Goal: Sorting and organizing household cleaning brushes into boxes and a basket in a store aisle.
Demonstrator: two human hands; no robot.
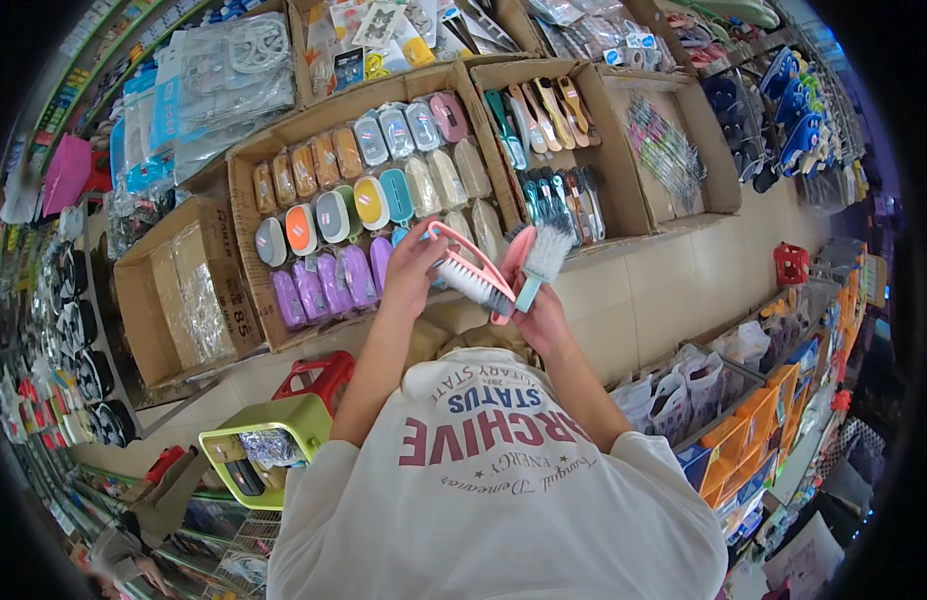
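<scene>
My left hand (411, 274) grips a pink-handled scrub brush (471, 277) with white and grey bristles, tilted down toward the right. Close beside it, my right hand (542, 319) holds a brush with a pale green handle and whitish bristles (546, 255), together with a pink brush (517, 251) partly hidden behind it. Both hands are in front of a cardboard box (250, 225) of brushes in rows. Within it are purple wrapped brushes (332, 281), a yellow-and-white oval brush (371, 202) and tan wrapped brushes (325, 157).
Another cardboard box (632, 202) holds long-handled brushes. An open carton (152, 300) stands at left. A green basket (313, 420) and a red stool (336, 375) are near my left side. Orange bins (733, 442) line the right, with a red basket (791, 262) on the floor.
</scene>
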